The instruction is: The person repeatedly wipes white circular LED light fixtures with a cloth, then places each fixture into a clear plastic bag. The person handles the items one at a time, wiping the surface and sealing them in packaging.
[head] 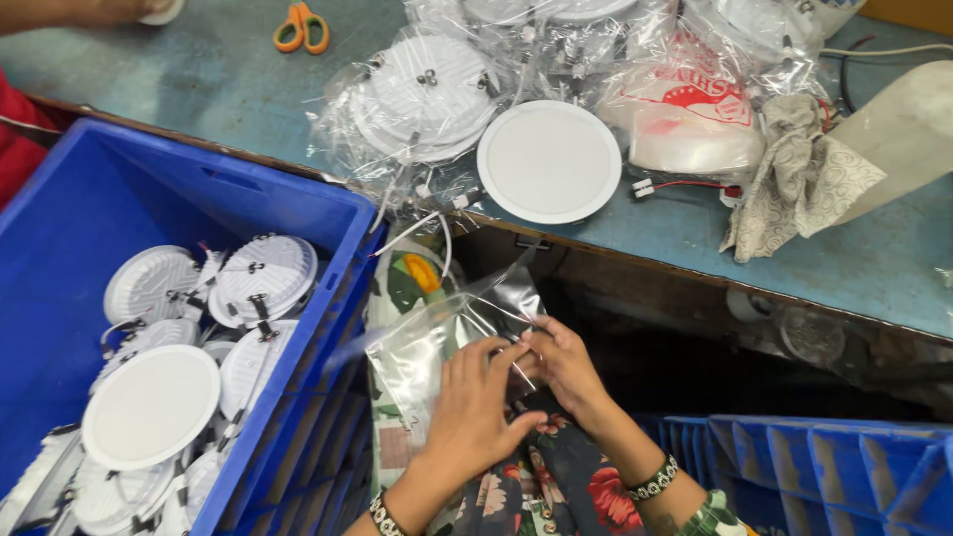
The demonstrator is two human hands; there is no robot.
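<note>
Clear plastic bag (437,337) lies over our lap, below the table's edge, and both our hands pinch it: our left hand (475,402) spreads flat on its lower part while our right hand (561,359) nips its upper edge between thumb and fingers. At our left a blue crate (298,213) holds round white light panels (151,405). On the blue table (874,268) beyond lie one bare white panel (549,161), bagged panels (422,99), a patterned cloth (794,179) and orange scissors (301,27).
</note>
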